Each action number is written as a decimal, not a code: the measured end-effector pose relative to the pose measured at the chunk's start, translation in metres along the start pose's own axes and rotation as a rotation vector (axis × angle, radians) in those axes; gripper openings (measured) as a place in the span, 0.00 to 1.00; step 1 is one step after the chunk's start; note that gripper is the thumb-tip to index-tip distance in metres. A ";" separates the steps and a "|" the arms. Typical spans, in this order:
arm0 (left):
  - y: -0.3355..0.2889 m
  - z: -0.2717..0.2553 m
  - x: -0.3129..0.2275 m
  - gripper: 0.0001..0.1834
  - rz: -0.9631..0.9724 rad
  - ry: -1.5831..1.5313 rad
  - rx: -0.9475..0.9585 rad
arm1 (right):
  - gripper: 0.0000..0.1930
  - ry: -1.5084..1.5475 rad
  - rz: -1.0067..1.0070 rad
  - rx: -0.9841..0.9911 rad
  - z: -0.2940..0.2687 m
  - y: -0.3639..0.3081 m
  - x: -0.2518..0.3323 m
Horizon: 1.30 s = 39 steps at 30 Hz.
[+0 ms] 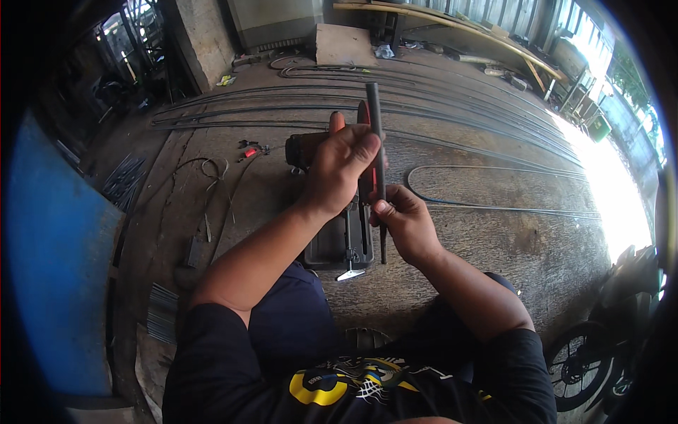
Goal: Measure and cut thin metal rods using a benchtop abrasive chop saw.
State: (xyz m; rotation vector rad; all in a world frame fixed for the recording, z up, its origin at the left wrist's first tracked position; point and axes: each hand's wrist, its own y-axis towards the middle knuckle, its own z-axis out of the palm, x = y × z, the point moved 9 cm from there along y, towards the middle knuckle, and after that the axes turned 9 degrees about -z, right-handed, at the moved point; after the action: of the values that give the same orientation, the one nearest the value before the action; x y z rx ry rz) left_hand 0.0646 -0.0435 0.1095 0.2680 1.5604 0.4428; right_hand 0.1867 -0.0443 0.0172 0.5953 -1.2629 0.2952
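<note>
A dark metal bar (376, 113) stands nearly upright in front of me, thick at the top and narrower at its lower end. My left hand (340, 166) is closed on its upper part, the thumb pressed along it. Lower down, my right hand (409, 222) pinches the bar between thumb and fingers. Just behind the hands sits a cut-off saw with a dark base (325, 247) and a red disc (363, 116), partly hidden by my left hand and the bar. A screw clamp with a pale metal handle (349, 274) lies along the base, near my knees.
Long thin metal rods (452, 116) stretch across the floor beyond the saw, and a bent rod (409, 180) curves to the right. Cables (208, 173) and a bundle of short rods (162, 311) lie left. A blue panel (56, 261) stands far left, a motorcycle wheel (579, 364) lower right.
</note>
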 end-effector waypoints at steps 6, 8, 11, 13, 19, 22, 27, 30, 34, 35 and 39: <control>0.054 0.002 -0.016 0.54 -0.207 -1.017 0.378 | 0.11 0.022 -0.009 0.041 0.010 0.001 0.001; 0.055 -0.003 -0.022 0.58 -0.208 -1.082 0.382 | 0.13 0.014 0.026 0.050 0.015 -0.002 -0.001; 0.048 0.003 -0.024 0.64 -0.219 -1.077 0.450 | 0.16 -0.080 0.072 0.087 0.022 -0.006 -0.008; 0.048 0.002 -0.022 0.65 -0.205 -1.098 0.440 | 0.16 -0.119 0.081 0.106 0.023 -0.008 -0.010; 0.040 -0.016 -0.021 0.62 0.005 -1.246 0.388 | 0.14 -0.455 -0.131 0.052 0.004 0.010 0.026; 0.013 -0.038 0.000 0.62 0.176 -1.470 0.161 | 0.08 -0.831 -0.312 0.067 -0.002 0.017 0.068; -0.014 -0.048 0.030 0.57 0.288 -1.597 0.019 | 0.06 -1.081 -0.330 0.025 -0.009 0.015 0.093; -0.016 -0.044 0.033 0.56 0.274 -1.616 0.057 | 0.07 -1.130 -0.464 0.010 -0.003 0.014 0.104; -0.021 -0.039 0.023 0.56 0.316 -1.517 0.084 | 0.06 -1.263 -0.523 -0.022 -0.002 0.011 0.109; -0.022 -0.038 0.019 0.56 0.329 -1.502 0.093 | 0.05 -1.289 -0.547 -0.029 -0.001 0.010 0.112; -0.024 -0.039 0.012 0.55 0.327 -1.417 0.057 | 0.05 -1.370 -0.620 0.016 0.005 0.009 0.114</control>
State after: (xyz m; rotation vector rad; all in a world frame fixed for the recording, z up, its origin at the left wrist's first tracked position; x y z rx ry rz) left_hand 0.0282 -0.0638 0.0879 0.6943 0.1345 0.3155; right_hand 0.2117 -0.0526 0.1290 1.2453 -2.2462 -0.7699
